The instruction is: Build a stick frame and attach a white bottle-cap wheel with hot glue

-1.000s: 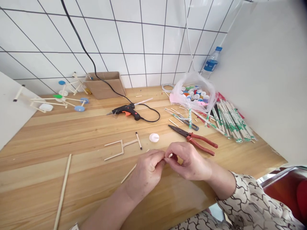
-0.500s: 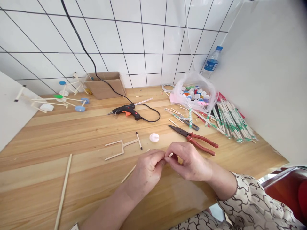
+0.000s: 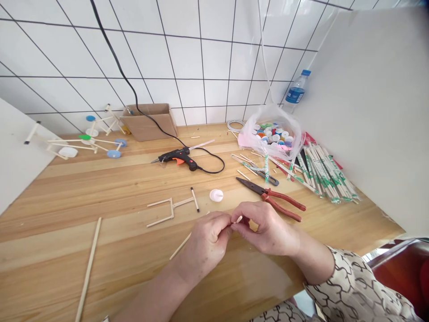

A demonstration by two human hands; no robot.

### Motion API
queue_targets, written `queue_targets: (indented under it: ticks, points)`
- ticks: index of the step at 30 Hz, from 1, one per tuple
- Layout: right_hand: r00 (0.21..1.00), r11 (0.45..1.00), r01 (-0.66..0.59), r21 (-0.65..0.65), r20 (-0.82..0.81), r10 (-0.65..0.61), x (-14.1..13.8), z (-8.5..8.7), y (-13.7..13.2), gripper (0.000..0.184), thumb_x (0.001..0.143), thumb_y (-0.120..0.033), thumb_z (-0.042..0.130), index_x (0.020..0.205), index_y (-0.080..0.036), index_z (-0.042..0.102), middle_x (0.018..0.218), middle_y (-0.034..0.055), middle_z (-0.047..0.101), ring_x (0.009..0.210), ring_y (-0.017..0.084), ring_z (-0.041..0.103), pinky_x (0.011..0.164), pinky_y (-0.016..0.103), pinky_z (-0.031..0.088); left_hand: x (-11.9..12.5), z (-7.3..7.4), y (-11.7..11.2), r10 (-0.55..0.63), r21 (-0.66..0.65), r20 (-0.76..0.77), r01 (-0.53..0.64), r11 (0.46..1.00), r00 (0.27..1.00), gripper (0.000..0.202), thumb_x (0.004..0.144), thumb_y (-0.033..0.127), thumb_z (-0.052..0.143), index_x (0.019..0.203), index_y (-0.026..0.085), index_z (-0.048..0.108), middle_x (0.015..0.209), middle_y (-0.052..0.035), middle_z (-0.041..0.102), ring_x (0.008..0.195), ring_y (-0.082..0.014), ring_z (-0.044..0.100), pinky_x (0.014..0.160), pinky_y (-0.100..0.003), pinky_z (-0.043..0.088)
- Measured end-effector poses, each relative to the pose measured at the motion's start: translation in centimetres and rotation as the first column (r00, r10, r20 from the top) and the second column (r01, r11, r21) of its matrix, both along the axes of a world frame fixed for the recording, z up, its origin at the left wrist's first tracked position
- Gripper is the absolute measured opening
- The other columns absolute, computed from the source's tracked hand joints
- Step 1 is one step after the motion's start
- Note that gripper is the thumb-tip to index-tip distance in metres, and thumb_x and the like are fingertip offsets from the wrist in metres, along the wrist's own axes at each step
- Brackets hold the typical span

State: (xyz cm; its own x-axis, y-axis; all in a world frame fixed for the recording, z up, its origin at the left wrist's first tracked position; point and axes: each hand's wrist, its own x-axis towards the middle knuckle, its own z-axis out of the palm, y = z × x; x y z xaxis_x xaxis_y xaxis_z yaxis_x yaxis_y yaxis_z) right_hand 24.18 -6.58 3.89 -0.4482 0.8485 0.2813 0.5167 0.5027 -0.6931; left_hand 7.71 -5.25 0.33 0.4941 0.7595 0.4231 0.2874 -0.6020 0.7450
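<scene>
My right hand (image 3: 268,229) pinches a short pale wooden stick (image 3: 239,219), with one end poking out between thumb and fingers. Against those fingertips rests my left hand (image 3: 208,237), its thumb and fingers pressed together; what lies in that pinch is hidden. A longer wooden stick (image 3: 180,246) lies partly behind my left hand. Beyond the hands are a pale pink bottle cap (image 3: 216,195) and a glued stick frame (image 3: 172,208) with a dark-tipped crosspiece. Pliers (image 3: 268,195) with red handles lie just past my right hand.
A black glue gun (image 3: 177,156) with its cord lies mid-table. Behind stand a cardboard box (image 3: 150,123) and stick models with cap wheels (image 3: 114,154). To the right are a bag of caps (image 3: 248,132), wrapped chopsticks (image 3: 326,172) and a water bottle (image 3: 296,91). A long stick (image 3: 89,268) lies left.
The view has shifted slightly, so everything sits a little lower in the picture. Both hands keep their pinch, and the short stick's end shows slightly more tilted.
</scene>
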Motion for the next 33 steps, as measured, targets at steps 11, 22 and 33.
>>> queue_targets:
  ticks: [11,22,33]
  points:
    - [0.995,0.998,0.041,-0.045,-0.091,-0.045,0.1,0.1,0.0,0.008,0.078,-0.012,0.052,0.074,-0.017,0.055,0.063,0.0007,0.060,0.055,0.010,0.056,0.051,0.020,0.044,0.2,-0.2,-0.1,0.018,-0.114,0.035,-0.014,0.993,0.999,0.021,0.085,0.014,0.049,0.069,0.015,0.063,0.064,-0.0019,0.064,0.060,-0.0118,0.057,0.058,-0.020,0.043]
    - [0.816,0.925,0.008,-0.379,-0.533,-0.225,-0.7,-1.3,0.2,0.016,0.079,-0.028,0.063,0.074,-0.018,0.051,0.059,-0.0010,0.062,0.054,0.015,0.064,0.052,0.025,0.046,0.5,1.3,-1.0,0.072,-0.516,0.068,-0.027,0.856,0.995,0.031,0.091,0.034,0.039,0.069,0.017,0.054,0.062,0.0015,0.048,0.060,-0.0115,0.044,0.059,-0.022,0.036]
    - [0.954,0.953,0.199,-0.227,-0.177,-0.241,0.7,1.7,1.2,0.017,0.076,-0.032,0.062,0.082,-0.020,0.052,0.069,0.0003,0.061,0.062,0.014,0.058,0.059,0.026,0.046,0.2,1.0,0.0,0.197,-0.567,0.125,-0.093,0.818,0.972,0.027,0.086,0.035,0.043,0.069,0.017,0.053,0.055,0.0046,0.042,0.050,-0.0090,0.034,0.050,-0.022,0.027]
